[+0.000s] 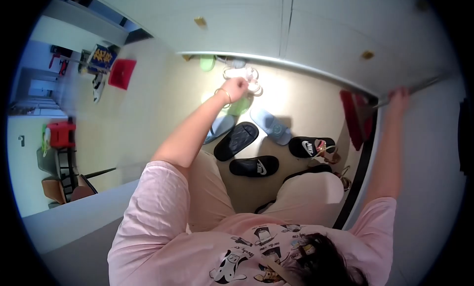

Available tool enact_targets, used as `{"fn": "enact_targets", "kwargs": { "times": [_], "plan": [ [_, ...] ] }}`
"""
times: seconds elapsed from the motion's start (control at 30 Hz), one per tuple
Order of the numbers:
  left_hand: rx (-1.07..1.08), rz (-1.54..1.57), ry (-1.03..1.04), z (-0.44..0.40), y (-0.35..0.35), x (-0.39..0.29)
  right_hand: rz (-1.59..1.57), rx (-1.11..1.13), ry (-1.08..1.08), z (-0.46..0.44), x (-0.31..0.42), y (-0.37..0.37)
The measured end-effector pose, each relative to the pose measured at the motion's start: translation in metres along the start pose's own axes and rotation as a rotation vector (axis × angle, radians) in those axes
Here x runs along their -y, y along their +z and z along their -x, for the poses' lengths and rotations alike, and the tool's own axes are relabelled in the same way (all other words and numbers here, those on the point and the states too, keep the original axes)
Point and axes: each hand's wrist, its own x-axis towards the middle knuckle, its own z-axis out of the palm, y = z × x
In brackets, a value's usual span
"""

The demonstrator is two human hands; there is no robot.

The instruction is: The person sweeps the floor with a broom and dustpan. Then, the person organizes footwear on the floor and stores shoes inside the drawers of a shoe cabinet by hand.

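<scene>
The left hand reaches down over the floor to a pair of whitish sandals, its fingers curled; whether they grip a sandal I cannot tell. The sandals sit just outside the lower edge of a white cabinet. The right hand, blurred, has its fingers wrapped round the handle of a red broom close by the dark skirting. Slippers crowd the middle; leftward, pale floor stretches to a red dustpan.

Left hand by white sandals, right hand on rod
</scene>
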Motion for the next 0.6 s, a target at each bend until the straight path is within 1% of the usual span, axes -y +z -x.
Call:
{"fn": "enact_targets", "kwargs": {
  "times": [0.07,0.1,0.13,0.17,0.2,0.23,0.27,0.3,0.33,0.37,0.4,0.43,0.47,0.53,0.6],
  "plan": [
    [0.014,0.042,-0.177,-0.014,0.012,0.064,0.139,0.373,0.214,0.07,-0.016,0.033],
    [0.031,0.041,-0.184,-0.013,0.016,0.082,0.197,0.559,0.335,0.11,-0.019,0.05],
    [0.081,-0.045,-0.2,-0.009,0.019,0.095,0.268,0.737,0.449,0.147,-0.027,0.065],
    [0.129,-0.129,-0.213,-0.007,0.02,0.105,0.349,0.91,0.54,0.183,-0.038,0.08],
    [0.138,-0.132,-0.21,-0.006,0.016,0.109,0.467,1.109,0.599,0.214,-0.059,0.091],
    [0.209,-0.204,-0.218,-0.004,0.011,0.11,0.576,1.221,0.446,0.249,-0.069,0.101],
    [0.273,-0.275,-0.226,-0.003,0.007,0.113,0.703,1.288,0.132,0.283,-0.09,0.108],
    [0.268,-0.294,-0.225,-0.004,0.005,0.121,0.889,1.371,-0.119,0.31,-0.081,0.124],
    [0.263,-0.289,-0.223,-0.006,0.003,0.129,1.037,1.417,-0.331,0.335,-0.092,0.137],
    [0.256,-0.329,-0.258,-0.007,0.002,0.139,1.064,1.36,-0.254,0.36,-0.078,0.147],
    [0.25,-0.367,-0.295,-0.005,0.001,0.147,1.071,1.365,-0.259,0.373,-0.087,0.145],
    [0.302,-0.348,-0.344,-0.003,-0.004,0.146,1.063,1.277,-0.555,0.389,-0.108,0.145],
    [0.303,-0.34,-0.352,-0.001,-0.005,0.147,1.035,1.174,-0.844,0.403,-0.132,0.146],
    [0.395,-0.333,-0.398,0.002,-0.004,0.148,1.117,1.058,-1.037,0.412,-0.148,0.148],
    [0.41,-0.3,-0.437,0.007,-0.006,0.151,1.15,1.198,-0.898,0.41,-0.157,0.155]
  ]
}}
